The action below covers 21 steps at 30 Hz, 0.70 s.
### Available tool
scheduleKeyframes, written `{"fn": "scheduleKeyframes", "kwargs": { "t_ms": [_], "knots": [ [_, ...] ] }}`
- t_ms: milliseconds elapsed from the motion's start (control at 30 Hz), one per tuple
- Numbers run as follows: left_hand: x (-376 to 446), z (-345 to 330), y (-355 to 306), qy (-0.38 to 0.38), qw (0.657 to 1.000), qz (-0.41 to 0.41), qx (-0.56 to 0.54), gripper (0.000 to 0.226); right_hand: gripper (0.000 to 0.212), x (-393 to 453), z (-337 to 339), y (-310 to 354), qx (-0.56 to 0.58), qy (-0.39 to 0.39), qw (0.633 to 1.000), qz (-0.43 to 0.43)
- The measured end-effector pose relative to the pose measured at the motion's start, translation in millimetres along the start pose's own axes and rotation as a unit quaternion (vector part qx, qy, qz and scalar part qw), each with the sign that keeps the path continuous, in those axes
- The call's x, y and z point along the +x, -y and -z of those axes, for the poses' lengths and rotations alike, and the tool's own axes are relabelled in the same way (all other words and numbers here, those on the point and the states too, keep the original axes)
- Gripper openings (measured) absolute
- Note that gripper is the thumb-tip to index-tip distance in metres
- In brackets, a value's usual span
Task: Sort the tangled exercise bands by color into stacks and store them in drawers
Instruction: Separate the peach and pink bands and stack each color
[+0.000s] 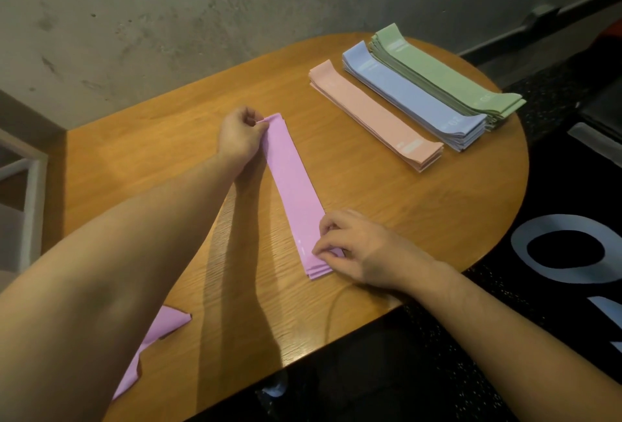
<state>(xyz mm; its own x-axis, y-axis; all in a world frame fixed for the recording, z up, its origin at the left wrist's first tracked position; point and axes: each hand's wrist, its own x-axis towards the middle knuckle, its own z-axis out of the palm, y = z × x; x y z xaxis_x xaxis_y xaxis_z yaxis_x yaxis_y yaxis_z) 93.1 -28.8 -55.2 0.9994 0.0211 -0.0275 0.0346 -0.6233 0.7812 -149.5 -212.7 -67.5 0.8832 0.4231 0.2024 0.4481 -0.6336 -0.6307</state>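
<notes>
Purple bands [294,191] lie stacked in front of me on the wooden table [420,219], their long axis running from the far left down toward my near right; my left hand [239,138] pinches the far end with curled fingers, and my right hand [350,246] pinches the near end, so each hand has one end and the stack is stretched flat between them; neither is nearer the middle. Off to the far right lie the sorted stacks, pink [375,115], blue [414,95] and green [444,71], side by side and roughly parallel to my stack, well apart from it; my right hand is the nearer one. A loose purple band [158,337] lies at the near edge, mostly hidden under my left forearm, so I cannot tell whether it is one or several; no drawers are plainly in view; the bands' printed marks are too blurred to read.
</notes>
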Motion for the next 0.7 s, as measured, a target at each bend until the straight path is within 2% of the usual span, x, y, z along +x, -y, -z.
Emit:
{"fn": "scheduleKeyframes", "kwargs": {
  "t_ms": [100, 267, 467, 567, 700],
  "knots": [
    [0.6, 4.1, -1.3, 0.017, 1.000, 0.010, 0.012, 0.013, 0.015, 0.2, -2.1, -1.1, -0.052, -0.002, 0.999, 0.009],
    [-1.0, 13.8, -8.7, 0.047, 0.998, 0.021, 0.020, 0.018, 0.018, 4.0, 3.8, 3.9, -0.048, 0.000, 0.998, -0.027],
    [-41.1, 40.1, -2.7, 0.045, 0.996, -0.072, 0.033, 0.014, 0.020, 9.3, 11.4, 16.4, 0.009, -0.041, 0.996, -0.081],
    [-72.0, 65.7, 3.8, 0.067, 0.989, -0.118, 0.058, 0.017, 0.018, 11.8, 13.5, 27.6, 0.050, -0.059, 0.991, -0.105],
    [-113.6, 105.6, 18.1, 0.071, 0.981, -0.166, 0.073, 0.011, 0.017, 17.1, 12.5, 45.0, 0.112, -0.070, 0.982, -0.132]
  ]
}}
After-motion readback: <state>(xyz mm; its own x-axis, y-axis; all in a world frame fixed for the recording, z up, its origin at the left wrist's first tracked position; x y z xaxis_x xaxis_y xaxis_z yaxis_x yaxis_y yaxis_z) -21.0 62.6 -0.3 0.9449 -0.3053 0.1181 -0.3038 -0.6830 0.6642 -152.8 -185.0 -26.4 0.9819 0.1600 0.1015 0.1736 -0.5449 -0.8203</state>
